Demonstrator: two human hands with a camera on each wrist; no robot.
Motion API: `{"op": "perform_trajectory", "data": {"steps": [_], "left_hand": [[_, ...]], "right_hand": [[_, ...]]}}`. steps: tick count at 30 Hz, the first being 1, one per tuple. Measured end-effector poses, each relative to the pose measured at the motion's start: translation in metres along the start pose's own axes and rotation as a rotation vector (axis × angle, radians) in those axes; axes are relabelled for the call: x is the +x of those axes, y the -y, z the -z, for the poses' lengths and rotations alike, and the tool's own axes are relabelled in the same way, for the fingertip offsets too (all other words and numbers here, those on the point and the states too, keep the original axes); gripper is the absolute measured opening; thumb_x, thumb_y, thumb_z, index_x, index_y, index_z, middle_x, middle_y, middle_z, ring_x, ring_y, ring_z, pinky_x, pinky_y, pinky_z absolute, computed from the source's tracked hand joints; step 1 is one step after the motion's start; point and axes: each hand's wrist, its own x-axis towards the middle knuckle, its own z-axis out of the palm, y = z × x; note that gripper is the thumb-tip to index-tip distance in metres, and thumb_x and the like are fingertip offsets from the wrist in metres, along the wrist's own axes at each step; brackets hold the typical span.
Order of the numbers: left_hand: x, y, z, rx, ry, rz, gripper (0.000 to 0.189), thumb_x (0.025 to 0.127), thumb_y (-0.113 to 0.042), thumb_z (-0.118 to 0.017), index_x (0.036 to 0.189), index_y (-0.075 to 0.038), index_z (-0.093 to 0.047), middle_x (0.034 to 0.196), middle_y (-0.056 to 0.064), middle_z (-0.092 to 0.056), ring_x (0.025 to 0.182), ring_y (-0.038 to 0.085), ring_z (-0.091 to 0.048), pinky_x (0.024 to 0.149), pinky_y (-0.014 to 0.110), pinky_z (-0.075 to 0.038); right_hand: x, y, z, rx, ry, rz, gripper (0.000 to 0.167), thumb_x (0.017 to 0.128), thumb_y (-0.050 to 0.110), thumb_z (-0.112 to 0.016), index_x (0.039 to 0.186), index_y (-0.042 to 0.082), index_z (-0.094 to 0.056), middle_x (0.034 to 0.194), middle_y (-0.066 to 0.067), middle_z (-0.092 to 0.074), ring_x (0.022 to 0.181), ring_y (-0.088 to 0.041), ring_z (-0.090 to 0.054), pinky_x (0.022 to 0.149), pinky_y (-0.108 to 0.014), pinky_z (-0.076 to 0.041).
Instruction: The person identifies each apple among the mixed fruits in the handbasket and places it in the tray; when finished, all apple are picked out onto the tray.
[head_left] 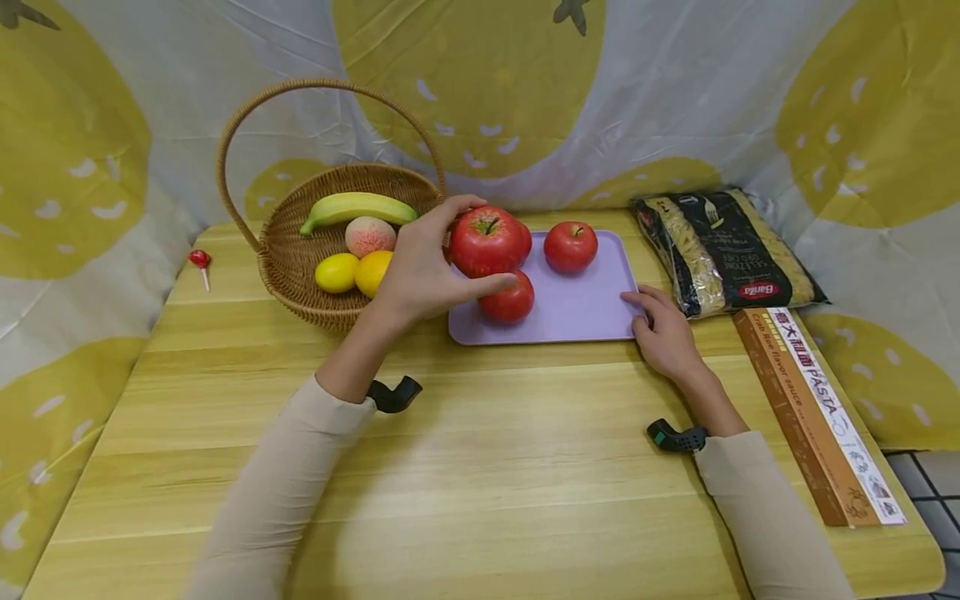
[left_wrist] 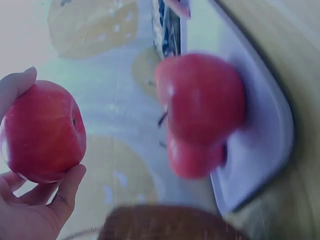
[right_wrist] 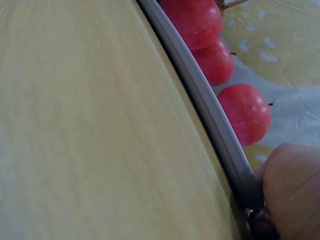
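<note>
My left hand (head_left: 423, 271) holds a red apple (head_left: 482, 242) between thumb and fingers, raised above the left end of a light purple tray (head_left: 585, 308). In the left wrist view this apple (left_wrist: 45, 132) sits in the curled fingers, apart from the others. Three more red apples lie on the tray: one in front (head_left: 508, 298), one at the right (head_left: 571, 247), and one partly hidden behind the held apple (head_left: 525, 242). My right hand (head_left: 666, 333) grips the tray's right edge. From the right wrist, its fingers (right_wrist: 295, 185) show at the tray's corner.
A wicker basket (head_left: 288, 287) at the left carries a banana (head_left: 360, 208), a peach (head_left: 370, 237), a lemon (head_left: 337, 273) and an orange fruit (head_left: 372, 273). Beyond it lies a red lollipop (head_left: 200, 260). On the right are a pasta bag (head_left: 727, 250) and a long pasta box (head_left: 817, 417).
</note>
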Motion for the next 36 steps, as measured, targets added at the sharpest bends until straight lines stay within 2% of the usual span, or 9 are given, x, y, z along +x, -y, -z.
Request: {"op": "perform_trajectory", "data": {"steps": [7, 17, 22, 26, 33, 36], "left_hand": [[0.010, -0.008, -0.033, -0.021, 0.031, 0.001, 0.081, 0.067, -0.058, -0.090, 0.135, -0.030, -0.058, 0.120, -0.009, -0.071, 0.104, 0.006, -0.066, 0.092, 0.029, -0.057], [0.013, -0.011, -0.082, -0.022, 0.127, -0.006, 0.082, 0.069, -0.046, -0.091, 0.138, -0.024, -0.054, 0.128, -0.002, -0.066, 0.113, 0.014, -0.064, 0.096, 0.035, -0.056], [0.014, -0.008, -0.099, -0.096, 0.152, 0.062, 0.083, 0.068, -0.046, -0.092, 0.139, -0.026, -0.052, 0.130, -0.001, -0.064, 0.117, 0.014, -0.062, 0.099, 0.039, -0.055], [0.016, -0.004, -0.113, -0.099, 0.178, 0.133, 0.087, 0.069, -0.050, -0.091, 0.142, -0.029, -0.049, 0.134, -0.002, -0.062, 0.121, 0.015, -0.060, 0.103, 0.042, -0.053], [0.017, -0.002, -0.137, -0.117, 0.235, 0.155, 0.090, 0.077, -0.038, -0.088, 0.150, -0.019, -0.039, 0.139, 0.006, -0.060, 0.126, 0.021, -0.060, 0.109, 0.043, -0.050], [0.016, 0.000, -0.148, -0.087, 0.242, 0.155, 0.092, 0.079, -0.035, -0.086, 0.153, -0.014, -0.034, 0.144, 0.008, -0.055, 0.132, 0.022, -0.056, 0.113, 0.042, -0.047]], "right_hand": [[0.000, -0.001, -0.001, -0.004, 0.000, 0.000, 0.044, 0.099, 0.002, -0.046, 0.140, -0.001, -0.060, 0.157, -0.025, -0.042, 0.145, -0.048, -0.040, 0.117, -0.063, -0.033], [0.001, -0.001, -0.002, -0.002, -0.003, 0.005, 0.043, 0.099, 0.002, -0.045, 0.139, -0.002, -0.060, 0.156, -0.026, -0.043, 0.144, -0.048, -0.041, 0.116, -0.064, -0.034], [0.001, 0.000, -0.002, -0.003, -0.008, 0.010, 0.043, 0.098, 0.001, -0.045, 0.138, -0.002, -0.060, 0.156, -0.026, -0.043, 0.144, -0.048, -0.041, 0.116, -0.064, -0.034], [0.001, 0.000, -0.002, -0.006, -0.009, 0.008, 0.043, 0.098, 0.001, -0.045, 0.138, -0.002, -0.060, 0.156, -0.026, -0.044, 0.144, -0.048, -0.041, 0.116, -0.064, -0.034], [0.000, 0.001, 0.000, -0.007, -0.004, 0.002, 0.043, 0.099, 0.002, -0.045, 0.139, -0.001, -0.060, 0.156, -0.025, -0.043, 0.144, -0.048, -0.041, 0.117, -0.065, -0.033], [0.000, 0.002, -0.002, -0.004, -0.006, 0.005, 0.043, 0.099, 0.002, -0.045, 0.139, -0.001, -0.060, 0.156, -0.026, -0.043, 0.144, -0.048, -0.041, 0.116, -0.065, -0.033]]}}
